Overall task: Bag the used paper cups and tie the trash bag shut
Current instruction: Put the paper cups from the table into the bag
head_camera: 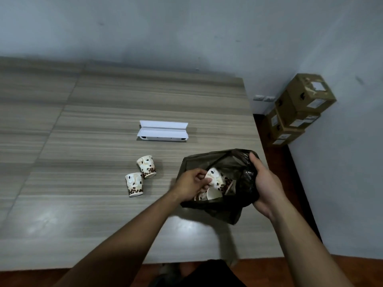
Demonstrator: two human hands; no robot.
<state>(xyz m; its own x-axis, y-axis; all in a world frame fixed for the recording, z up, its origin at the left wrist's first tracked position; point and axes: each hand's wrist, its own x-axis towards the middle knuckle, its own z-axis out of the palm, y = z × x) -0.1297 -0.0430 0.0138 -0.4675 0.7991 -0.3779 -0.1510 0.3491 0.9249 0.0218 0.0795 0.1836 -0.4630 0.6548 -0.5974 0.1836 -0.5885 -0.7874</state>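
A dark trash bag (230, 162) lies open near the table's right edge. My right hand (266, 183) grips the bag's right rim and holds its mouth open. My left hand (192, 184) pinches a paper cup (216, 179) with a coffee-bean print at the bag's mouth. Another cup (213, 193) lies inside the bag below it, its white inside facing up. Two more printed cups stand on the table left of the bag, one nearer (134, 184) and one farther (146, 166), touching each other.
The wooden table (83, 131) reaches to the wall at the back. A white open box (162, 131) lies beyond the cups. Stacked cardboard boxes (298, 108) stand on the floor by the wall, right of the table.
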